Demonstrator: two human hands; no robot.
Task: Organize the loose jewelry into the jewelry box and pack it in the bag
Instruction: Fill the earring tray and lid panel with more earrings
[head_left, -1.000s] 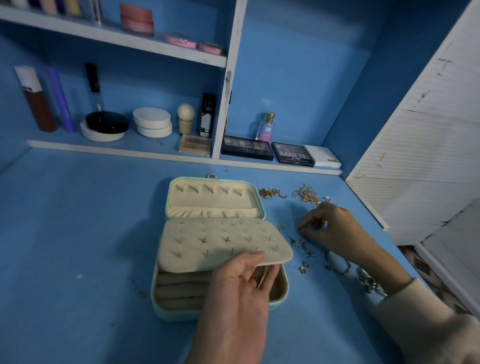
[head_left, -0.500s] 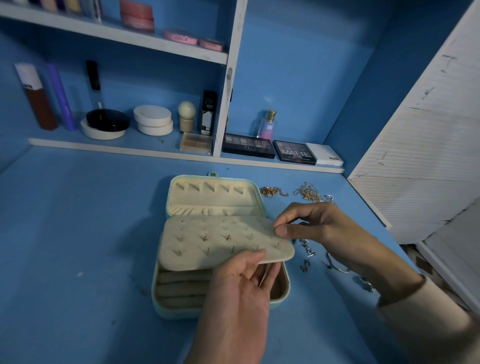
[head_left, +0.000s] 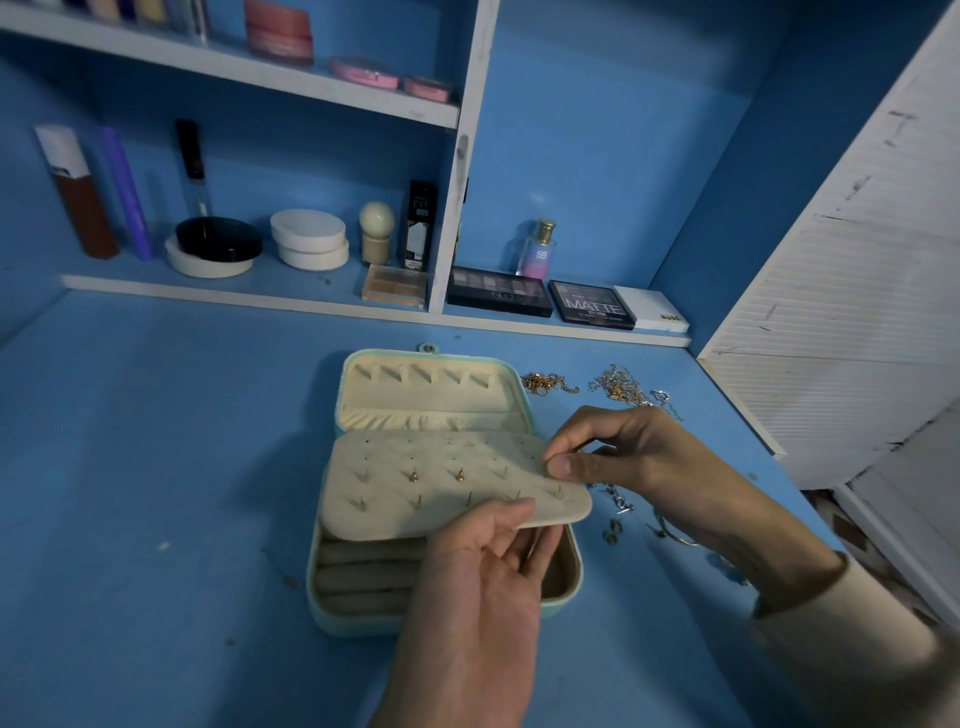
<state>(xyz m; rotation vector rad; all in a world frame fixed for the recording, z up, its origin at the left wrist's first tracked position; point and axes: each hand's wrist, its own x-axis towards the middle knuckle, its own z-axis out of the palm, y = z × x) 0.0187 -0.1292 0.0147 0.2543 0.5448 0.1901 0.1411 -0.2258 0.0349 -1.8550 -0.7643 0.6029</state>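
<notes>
Mint-green leatherette covers the small rounded jewelry box (head_left: 332, 613), which lies open on the blue tabletop (head_left: 156, 467), its cream-lined lid (head_left: 431, 389) laid back on the far side. Above the box our left hand (head_left: 478, 571) holds up the cream felt earring panel (head_left: 441, 488) by its near edge, thumb on top and fingers curled beneath. Several gold studs (head_left: 460, 474) stick through the panel. Our right hand (head_left: 639, 457) is at the panel's right edge, just right of the box, thumb and forefinger pressed together and the other fingers bent. We cannot tell whether a small piece sits between them. Right of the box, loose silver and gold pieces (head_left: 618, 504) lie scattered, and gold chains (head_left: 545, 384) lie tangled beside the lid's right corner.
</notes>
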